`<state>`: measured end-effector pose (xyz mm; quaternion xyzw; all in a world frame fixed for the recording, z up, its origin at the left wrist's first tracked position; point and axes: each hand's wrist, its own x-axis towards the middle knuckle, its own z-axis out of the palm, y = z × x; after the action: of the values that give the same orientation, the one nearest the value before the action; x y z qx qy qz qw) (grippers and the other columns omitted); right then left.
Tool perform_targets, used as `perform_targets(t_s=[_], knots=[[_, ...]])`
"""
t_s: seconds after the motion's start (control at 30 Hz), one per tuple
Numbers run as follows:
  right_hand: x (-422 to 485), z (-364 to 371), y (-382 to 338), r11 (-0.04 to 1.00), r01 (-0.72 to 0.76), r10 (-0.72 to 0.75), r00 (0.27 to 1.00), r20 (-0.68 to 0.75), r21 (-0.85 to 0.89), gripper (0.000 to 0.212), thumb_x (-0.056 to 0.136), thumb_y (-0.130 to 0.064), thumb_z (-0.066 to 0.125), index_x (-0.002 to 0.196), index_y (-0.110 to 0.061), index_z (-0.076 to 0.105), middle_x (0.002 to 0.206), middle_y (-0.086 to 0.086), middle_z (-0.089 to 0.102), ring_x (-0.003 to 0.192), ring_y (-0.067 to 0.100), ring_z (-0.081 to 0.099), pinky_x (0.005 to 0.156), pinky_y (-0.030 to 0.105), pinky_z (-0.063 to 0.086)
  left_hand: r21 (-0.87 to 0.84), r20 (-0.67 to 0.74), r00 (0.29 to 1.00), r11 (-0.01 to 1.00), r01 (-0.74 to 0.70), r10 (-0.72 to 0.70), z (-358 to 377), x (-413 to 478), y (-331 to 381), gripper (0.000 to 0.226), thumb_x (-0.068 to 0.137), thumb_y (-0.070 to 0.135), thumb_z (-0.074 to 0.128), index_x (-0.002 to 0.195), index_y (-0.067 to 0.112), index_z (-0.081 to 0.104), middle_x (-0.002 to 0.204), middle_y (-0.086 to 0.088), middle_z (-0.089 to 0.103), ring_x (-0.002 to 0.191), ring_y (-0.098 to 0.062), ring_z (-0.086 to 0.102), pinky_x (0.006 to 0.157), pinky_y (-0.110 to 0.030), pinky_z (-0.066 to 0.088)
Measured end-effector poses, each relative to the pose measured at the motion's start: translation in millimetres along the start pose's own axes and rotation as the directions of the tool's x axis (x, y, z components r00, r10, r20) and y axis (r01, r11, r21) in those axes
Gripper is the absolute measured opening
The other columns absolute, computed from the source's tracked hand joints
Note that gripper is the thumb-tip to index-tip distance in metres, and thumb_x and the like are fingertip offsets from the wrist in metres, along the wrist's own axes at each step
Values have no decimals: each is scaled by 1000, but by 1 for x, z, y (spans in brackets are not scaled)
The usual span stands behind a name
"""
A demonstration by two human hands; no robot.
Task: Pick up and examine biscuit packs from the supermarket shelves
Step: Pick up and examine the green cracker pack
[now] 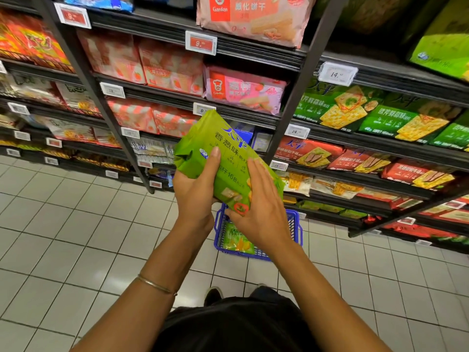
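A light green biscuit pack (223, 151) with blue and dark lettering is held in front of the shelves, tilted with its top end up and to the left. My left hand (195, 191) grips its left side from below, thumb laid across the front. My right hand (258, 207) holds the lower right part, fingers stretched over the front and thumb under the bottom edge. Both hands are on the same pack.
Black shelves (253, 120) carry pink wafer packs (243, 90), green cracker packs (368, 110) and red cracker packs (309, 151), with price tags (337, 73) on the edges. A blue basket (295, 224) on the tiled floor (76, 237) below my hands holds another green pack (236, 240).
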<state>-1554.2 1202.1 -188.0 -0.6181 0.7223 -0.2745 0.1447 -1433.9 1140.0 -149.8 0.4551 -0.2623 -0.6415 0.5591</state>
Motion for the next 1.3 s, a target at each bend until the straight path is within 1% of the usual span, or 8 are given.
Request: perform_targets(t_s=[0.1, 0.17, 0.27, 0.5, 0.67, 0.97, 1.17, 1.3], knots=[[3, -3, 6, 996, -21, 23, 1000, -16, 87, 107, 73, -28, 74, 163, -37, 17, 165, -5, 36, 149, 18, 38, 111, 47, 46, 90, 102, 995, 996, -17, 8, -2, 0, 0, 53, 85, 37, 82, 132, 18, 63, 120, -4, 76, 105, -22, 77, 75, -44, 64], [7, -13, 7, 941, -162, 142, 986, 85, 297, 100, 70, -27, 74, 155, -51, 28, 134, -13, 64, 113, 15, 67, 85, 39, 59, 180, 202, 979, 983, -22, -15, -5, 3, 1, 63, 81, 44, 80, 135, 21, 58, 127, -6, 72, 105, -18, 76, 69, -38, 64], [13, -25, 17, 790, -282, 220, 959, 178, 544, 64, 68, -21, 79, 126, -38, 61, 98, -15, 75, 81, 5, 72, 67, 21, 55, 259, 289, 954, 966, 5, -82, -13, 13, 0, 63, 82, 45, 78, 138, 26, 57, 132, -1, 70, 113, -17, 73, 71, -31, 61], [6, -39, 28, 196, -478, 294, 862, 414, 856, 60, 67, -9, 74, 126, -12, 61, 111, 14, 75, 100, 33, 73, 90, 54, 60, 410, 176, 964, 905, 114, -201, -44, 30, -20, 55, 96, 44, 68, 144, 22, 50, 123, 6, 70, 108, -8, 70, 89, -35, 58], [4, -50, 28, -141, -488, 146, 850, 505, 862, 52, 75, -7, 60, 127, -9, 64, 113, 18, 75, 96, 34, 75, 77, 52, 64, 365, 278, 850, 868, 337, -448, -54, 30, -25, 60, 83, 58, 66, 131, 22, 67, 121, -8, 77, 112, -30, 74, 87, -45, 63], [8, -68, 35, 11, -531, 88, 844, 528, 847, 59, 78, -12, 62, 137, -8, 58, 115, 15, 75, 98, 31, 75, 81, 48, 64, 370, 303, 880, 896, 245, -366, -49, 16, -37, 55, 82, 66, 52, 122, 31, 67, 112, -1, 80, 103, -21, 77, 71, -33, 64], [12, -72, 32, 20, -527, 64, 849, 525, 850, 72, 47, -47, 103, 111, -20, 82, 119, 13, 76, 104, 29, 76, 79, 44, 64, 352, 296, 889, 905, 238, -349, -48, 9, -38, 54, 84, 68, 46, 119, 34, 68, 114, 0, 80, 104, -20, 77, 71, -32, 64], [14, -71, 32, 102, -515, 117, 856, 504, 851, 49, 73, -51, 87, 114, -25, 81, 124, 11, 75, 110, 28, 74, 84, 42, 62, 368, 278, 903, 904, 216, -329, -48, 9, -34, 57, 84, 71, 42, 120, 35, 68, 115, 0, 79, 106, -21, 77, 79, -37, 65]])
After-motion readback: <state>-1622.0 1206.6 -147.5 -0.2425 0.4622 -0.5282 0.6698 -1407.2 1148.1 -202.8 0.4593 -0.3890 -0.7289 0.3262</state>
